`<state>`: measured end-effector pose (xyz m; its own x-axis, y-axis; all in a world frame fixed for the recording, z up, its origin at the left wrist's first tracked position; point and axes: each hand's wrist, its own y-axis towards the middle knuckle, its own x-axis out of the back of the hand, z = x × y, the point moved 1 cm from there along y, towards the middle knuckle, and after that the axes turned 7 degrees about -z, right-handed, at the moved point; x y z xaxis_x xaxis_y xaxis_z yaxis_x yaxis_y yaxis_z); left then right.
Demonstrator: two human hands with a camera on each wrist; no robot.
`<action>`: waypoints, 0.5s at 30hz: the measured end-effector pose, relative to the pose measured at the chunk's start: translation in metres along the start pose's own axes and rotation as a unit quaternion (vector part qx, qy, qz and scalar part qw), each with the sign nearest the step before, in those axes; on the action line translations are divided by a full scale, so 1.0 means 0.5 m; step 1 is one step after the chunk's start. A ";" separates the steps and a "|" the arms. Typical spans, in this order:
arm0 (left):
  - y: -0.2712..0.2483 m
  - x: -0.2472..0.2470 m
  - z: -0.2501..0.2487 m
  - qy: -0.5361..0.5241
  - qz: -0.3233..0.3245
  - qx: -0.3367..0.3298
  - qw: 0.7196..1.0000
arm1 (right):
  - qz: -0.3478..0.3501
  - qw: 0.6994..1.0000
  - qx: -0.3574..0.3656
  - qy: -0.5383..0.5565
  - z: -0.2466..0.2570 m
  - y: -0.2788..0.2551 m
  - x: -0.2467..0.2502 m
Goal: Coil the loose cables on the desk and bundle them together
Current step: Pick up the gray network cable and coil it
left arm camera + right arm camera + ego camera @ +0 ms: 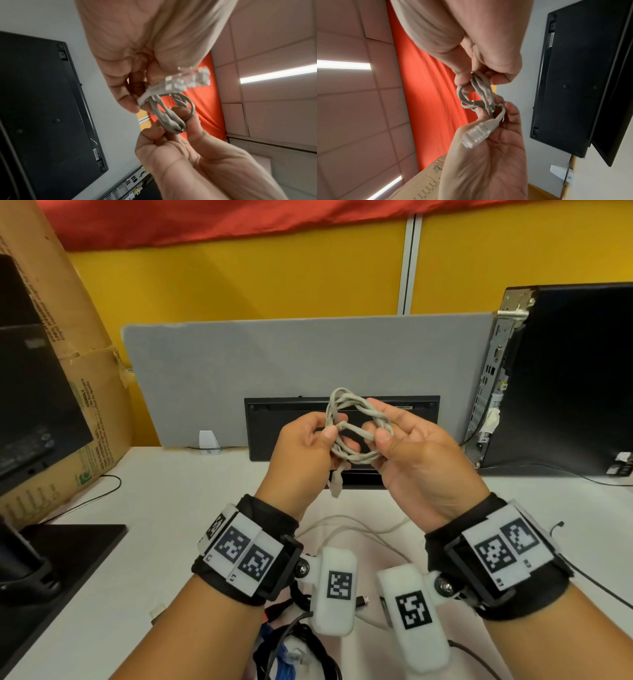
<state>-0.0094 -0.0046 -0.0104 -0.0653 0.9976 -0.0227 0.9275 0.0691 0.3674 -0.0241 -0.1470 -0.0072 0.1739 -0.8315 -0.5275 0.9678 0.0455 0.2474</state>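
Holding a small grey cable coil point(356, 428) up above the table point(171, 542), the person pinches one side with the left hand point(301, 453) and the other with the right hand point(414, 460), fingers curled round the loops. Its clear plug point(476, 135) dangles by the left palm, and more loose cables point(349, 530) lie on the table below, maybe tangled, hard to tell behind the wrists.

The grey cable point(356, 422) has a matt, smooth rubbery sheath, and its plug point(475, 135) is clear glossy plastic. The desk point(164, 542) looks smooth, matt white, the box point(68, 337) at its left edge rough brown cardboard. The computer tower point(493, 378) at the right edge shows bare perforated metal, and the wrist straps point(270, 515) are black cloth.
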 end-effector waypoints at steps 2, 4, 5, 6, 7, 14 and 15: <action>0.001 0.002 -0.001 -0.004 0.016 0.003 1.000 | 0.029 0.999 -0.010 0.038 -0.002 0.000 -0.004; 0.001 0.005 -0.001 -0.004 0.032 -0.001 0.999 | 0.062 0.995 -0.018 0.071 -0.002 -0.002 -0.006; 0.000 0.006 -0.001 -0.002 0.035 0.000 0.999 | 0.074 0.993 -0.022 0.088 -0.003 -0.003 -0.006; 0.000 0.007 -0.002 -0.001 0.035 0.003 0.999 | 0.080 0.991 -0.024 0.103 -0.003 -0.005 -0.007; 0.000 0.008 -0.003 -0.004 0.035 0.007 0.999 | 0.086 0.989 -0.026 0.114 -0.002 -0.006 -0.007; -0.001 0.012 -0.007 -0.006 0.081 0.021 0.996 | 0.079 0.985 -0.047 0.148 0.008 -0.005 -0.001; -0.001 0.011 -0.008 -0.017 0.088 0.027 0.996 | 0.081 0.985 -0.048 0.146 0.009 -0.006 -0.002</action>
<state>-0.0118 0.0009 -0.0072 0.1123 0.9937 0.0068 0.9420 -0.1086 0.3174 -0.0279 -0.1488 -0.0041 0.3589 -0.6155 -0.7017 0.9333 0.2279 0.2774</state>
